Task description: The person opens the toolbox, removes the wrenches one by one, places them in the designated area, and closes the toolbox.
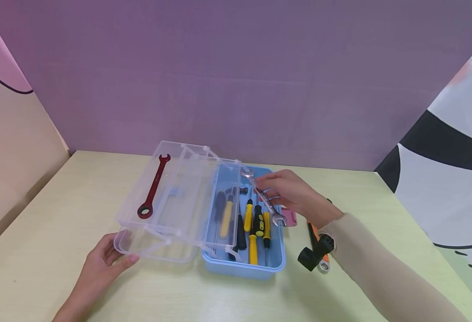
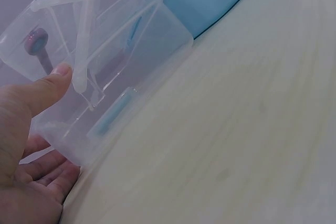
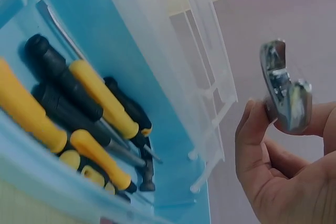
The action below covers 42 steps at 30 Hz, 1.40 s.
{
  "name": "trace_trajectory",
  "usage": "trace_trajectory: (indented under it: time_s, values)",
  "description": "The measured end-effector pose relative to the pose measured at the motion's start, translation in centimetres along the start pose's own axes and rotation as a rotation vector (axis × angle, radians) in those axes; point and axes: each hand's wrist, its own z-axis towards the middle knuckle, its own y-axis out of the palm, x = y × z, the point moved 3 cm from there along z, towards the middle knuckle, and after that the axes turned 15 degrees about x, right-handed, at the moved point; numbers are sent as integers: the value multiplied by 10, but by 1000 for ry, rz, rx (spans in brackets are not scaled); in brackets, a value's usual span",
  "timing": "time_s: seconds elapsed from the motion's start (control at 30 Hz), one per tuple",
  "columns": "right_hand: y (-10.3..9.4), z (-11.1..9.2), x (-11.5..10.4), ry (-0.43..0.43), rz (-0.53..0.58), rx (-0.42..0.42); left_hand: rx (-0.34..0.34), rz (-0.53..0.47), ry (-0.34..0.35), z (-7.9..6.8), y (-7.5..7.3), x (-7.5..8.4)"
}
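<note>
My right hand [image 1: 291, 193] pinches a silver open-end wrench [image 1: 265, 197] by its middle, above a blue toolbox [image 1: 244, 269]. In the right wrist view, the wrench's end points toward the camera. At the left, my left hand [image 1: 99, 264] holds the front corner of the toolbox's clear plastic lid [image 1: 167, 255], thumb in front and fingers behind and beneath. A clear tray [image 1: 191, 183], joined to it by link arms, carries a dark red combination wrench [image 1: 153, 188]. Inside the toolbox lie several screwdrivers with yellow and black handles [image 1: 253, 248], some seen through the tray.
Right of the toolbox lies a pink object [image 1: 290, 217], partly hidden. Beneath my right wrist are an orange and black tool [image 1: 312, 232] and a ring-shaped wrench end [image 1: 323, 266]. A purple backdrop [image 1: 228, 89] stands behind the pale wooden table [image 1: 171, 295].
</note>
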Motion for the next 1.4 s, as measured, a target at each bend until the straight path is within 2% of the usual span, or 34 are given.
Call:
trace_trajectory:
  time_s: [0.2, 0.5, 0.73, 0.9, 1.13, 1.4]
  values:
    - [-12, -3, 10, 36, -23, 9, -16, 12, -11, 1, 1, 1]
    - [-30, -5, 22, -25, -59, -7, -13, -7, 6, 4, 2, 3]
    - [-44, -8, 30, -20, -64, 7, -17, 1, 21, 6, 1, 6]
    - [-52, -11, 36, -35, -54, -19, -16, 11, 12, 5, 0, 5]
    - [-63, -12, 46, 3, -18, -23, -21, 32, -20, 2, -2, 1]
    - [-83, -15, 60, 52, 21, -7, -21, 43, -11, 0, -2, 1]
